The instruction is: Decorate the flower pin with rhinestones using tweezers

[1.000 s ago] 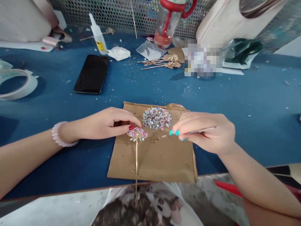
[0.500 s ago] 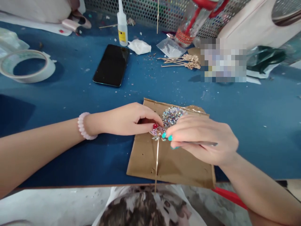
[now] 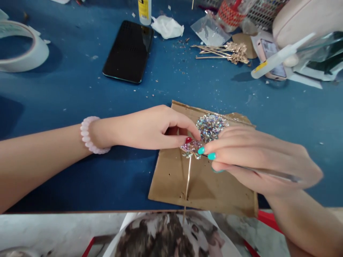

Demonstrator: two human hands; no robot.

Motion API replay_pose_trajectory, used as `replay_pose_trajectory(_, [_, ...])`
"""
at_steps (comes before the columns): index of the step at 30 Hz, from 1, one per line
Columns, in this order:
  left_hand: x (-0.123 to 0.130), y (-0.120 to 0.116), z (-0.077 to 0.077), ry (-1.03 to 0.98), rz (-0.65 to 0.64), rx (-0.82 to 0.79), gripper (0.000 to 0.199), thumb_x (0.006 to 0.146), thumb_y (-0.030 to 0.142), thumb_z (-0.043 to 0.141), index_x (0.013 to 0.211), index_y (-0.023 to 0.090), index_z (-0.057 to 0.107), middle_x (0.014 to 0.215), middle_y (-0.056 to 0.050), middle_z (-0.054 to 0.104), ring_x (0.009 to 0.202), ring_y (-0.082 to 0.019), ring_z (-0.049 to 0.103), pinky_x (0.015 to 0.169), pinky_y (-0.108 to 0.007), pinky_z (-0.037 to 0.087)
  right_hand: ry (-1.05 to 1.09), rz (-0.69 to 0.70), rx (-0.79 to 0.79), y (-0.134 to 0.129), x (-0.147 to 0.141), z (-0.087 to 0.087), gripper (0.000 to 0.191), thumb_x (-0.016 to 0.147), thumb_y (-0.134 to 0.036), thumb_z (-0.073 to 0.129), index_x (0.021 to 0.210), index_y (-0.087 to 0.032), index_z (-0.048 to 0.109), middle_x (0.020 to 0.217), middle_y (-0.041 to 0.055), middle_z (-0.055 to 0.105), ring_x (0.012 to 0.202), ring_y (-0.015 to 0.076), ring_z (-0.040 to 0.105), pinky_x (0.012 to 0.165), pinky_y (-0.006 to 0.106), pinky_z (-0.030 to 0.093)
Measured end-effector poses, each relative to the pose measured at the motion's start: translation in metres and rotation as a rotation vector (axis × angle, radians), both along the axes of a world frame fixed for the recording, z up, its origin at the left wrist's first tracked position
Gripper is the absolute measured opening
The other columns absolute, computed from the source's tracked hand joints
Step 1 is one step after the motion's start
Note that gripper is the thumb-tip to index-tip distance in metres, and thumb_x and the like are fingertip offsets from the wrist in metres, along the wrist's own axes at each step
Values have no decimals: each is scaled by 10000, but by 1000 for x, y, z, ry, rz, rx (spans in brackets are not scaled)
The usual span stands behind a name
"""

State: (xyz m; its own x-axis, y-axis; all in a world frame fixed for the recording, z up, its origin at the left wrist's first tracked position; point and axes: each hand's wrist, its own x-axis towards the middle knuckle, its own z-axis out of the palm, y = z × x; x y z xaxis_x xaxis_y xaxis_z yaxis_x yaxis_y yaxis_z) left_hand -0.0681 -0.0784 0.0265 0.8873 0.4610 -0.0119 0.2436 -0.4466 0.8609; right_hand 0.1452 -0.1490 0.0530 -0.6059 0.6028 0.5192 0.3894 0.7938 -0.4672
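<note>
A hairpin-like piece (image 3: 188,175) with a long thin gold stem and a head of pink and clear stones lies over the cardboard sheet (image 3: 171,185). Its stem runs past the table's front edge. My left hand (image 3: 163,128), a pink beaded bracelet at its wrist, pinches the head between thumb and fingers. My right hand (image 3: 257,157) is closed round metal tweezers (image 3: 278,175), whose fine end points at the head's right side; the very tip is hard to see. Just behind both hands sits a pile of glittering rhinestones (image 3: 210,125) on the cardboard.
Behind the cardboard lie a black phone (image 3: 130,51), crumpled white tissue (image 3: 168,27), and several gold sticks with flower-like heads (image 3: 233,51). A white glue bottle (image 3: 145,12) stands at the back; another slim white bottle (image 3: 270,63) leans at right. A tape roll (image 3: 34,55) is at far left.
The view has tipped down and come closer, so the back of the table has slid up in the picture. Both hands stay at the stone-covered head, in much the same grip.
</note>
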Motion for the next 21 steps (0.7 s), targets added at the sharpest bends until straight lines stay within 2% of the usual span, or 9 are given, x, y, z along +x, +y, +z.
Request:
replay_pose_trajectory(8, [0, 0, -1, -4, 0, 2, 264, 864, 206, 526, 1065, 250, 691, 691, 64, 644, 538, -71, 528, 538, -185, 398, -90, 72, -86, -1, 6, 8, 116, 910, -127, 557, 869, -225, 603, 804, 33, 742, 794, 152, 723, 762, 306, 590])
replay_pose_trajectory(12, [1, 1, -1, 3, 2, -3, 262, 863, 207, 523, 1056, 254, 693, 678, 63, 641, 526, -70, 524, 533, -188, 399, -98, 51, -107, -2, 6, 10, 183, 872, -77, 556, 847, -249, 615, 791, 23, 741, 777, 175, 726, 747, 324, 592])
replay_pose_trajectory(21, [1, 1, 1, 1, -17, 2, 256, 865, 168, 521, 1052, 223, 686, 643, 59, 619, 524, -76, 522, 548, -207, 407, -172, 121, -154, -1, 14, 15, 234, 871, -39, 515, 926, -248, 605, 900, 37, 744, 828, 158, 717, 818, 319, 583])
